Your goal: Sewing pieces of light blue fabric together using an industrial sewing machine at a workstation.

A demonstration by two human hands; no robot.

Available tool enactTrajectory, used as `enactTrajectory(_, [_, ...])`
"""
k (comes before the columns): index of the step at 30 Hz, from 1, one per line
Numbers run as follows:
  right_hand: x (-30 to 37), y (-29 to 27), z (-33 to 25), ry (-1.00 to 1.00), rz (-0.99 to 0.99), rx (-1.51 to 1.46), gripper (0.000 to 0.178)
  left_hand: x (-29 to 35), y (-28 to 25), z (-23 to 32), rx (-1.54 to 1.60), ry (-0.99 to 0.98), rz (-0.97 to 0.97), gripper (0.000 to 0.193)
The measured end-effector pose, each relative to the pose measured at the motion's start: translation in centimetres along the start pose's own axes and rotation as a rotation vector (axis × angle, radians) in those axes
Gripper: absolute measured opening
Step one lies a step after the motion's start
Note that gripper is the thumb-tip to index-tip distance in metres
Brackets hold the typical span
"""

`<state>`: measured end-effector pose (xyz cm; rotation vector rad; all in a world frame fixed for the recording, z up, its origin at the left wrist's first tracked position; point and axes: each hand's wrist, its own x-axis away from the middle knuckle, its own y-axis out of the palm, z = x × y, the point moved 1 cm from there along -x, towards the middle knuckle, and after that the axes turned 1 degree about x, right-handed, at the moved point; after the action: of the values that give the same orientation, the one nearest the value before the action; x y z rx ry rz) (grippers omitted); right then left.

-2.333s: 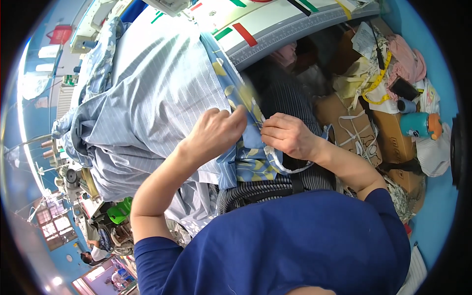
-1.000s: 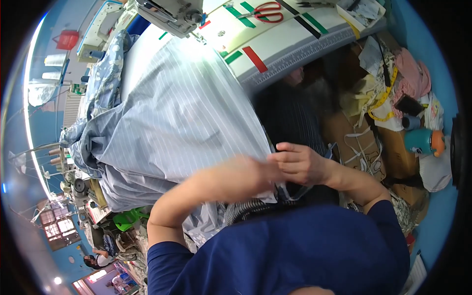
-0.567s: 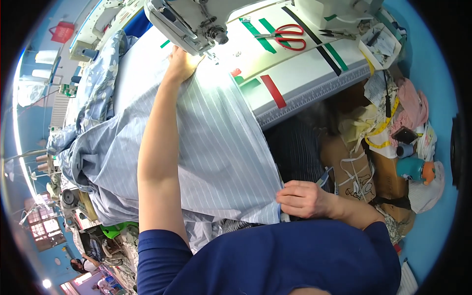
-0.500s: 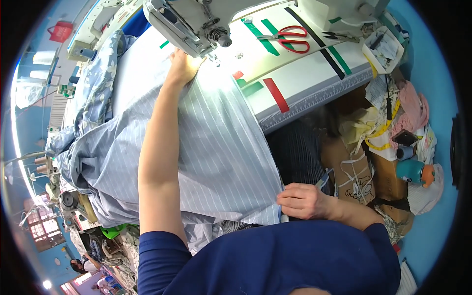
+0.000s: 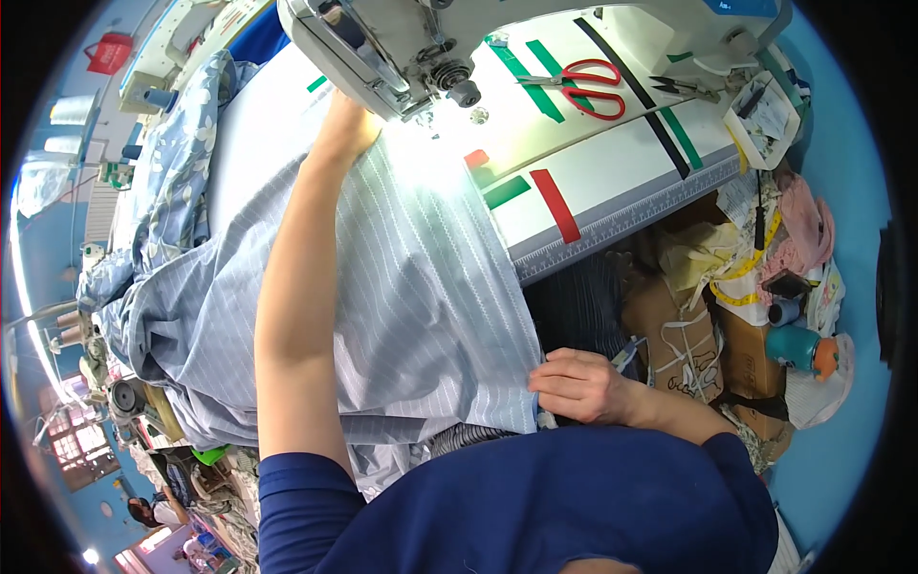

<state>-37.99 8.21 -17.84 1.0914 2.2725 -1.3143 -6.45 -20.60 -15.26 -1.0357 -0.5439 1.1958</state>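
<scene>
A light blue-grey striped cloth (image 5: 421, 277) spreads from the sewing machine (image 5: 421, 67) down to my lap. My left hand (image 5: 352, 124) rests on its far part, just left of the needle area under the bright lamp; the machine head and glare hide its fingers. Down at the near right corner, my right hand (image 5: 581, 385) is closed on the cloth's edge, fingers pressed together. Between the two hands the cloth's right edge runs fairly straight, with soft folds to its left.
Red-handled scissors (image 5: 591, 88) lie on the white machine table (image 5: 521, 215), near colored tape strips. A white tray (image 5: 765, 124) with small tools sits at the table's right end. Below are a cardboard box (image 5: 746, 354), a teal bottle (image 5: 794, 346) and a yellow tape measure (image 5: 736, 297). Floral cloth (image 5: 182, 153) lies at left.
The view has shifted slightly, so the machine and table sit farther right and lower. My right hand keeps its hold on the cloth edge; my left hand stays near the needle, its fingers now more hidden.
</scene>
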Motion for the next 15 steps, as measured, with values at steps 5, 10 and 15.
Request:
enactTrajectory(5, [-0.1, -0.2, -0.2, 0.006, 0.013, -0.006, 0.005, 1.6, 1.1, 1.0, 0.145, 0.072, 0.117, 0.033])
enactTrajectory(10, [-0.1, -0.3, -0.3, 0.016, 0.019, -0.004, 0.006, 1.3, 2.2, 0.5, -0.033, 0.069, 0.251, 0.029])
enactTrajectory(15, [-0.8, -0.5, 0.5, 0.032, 0.025, 0.028, 0.005, 0.2, 1.4, 0.0, -0.07, 0.138, 0.205, 0.031])
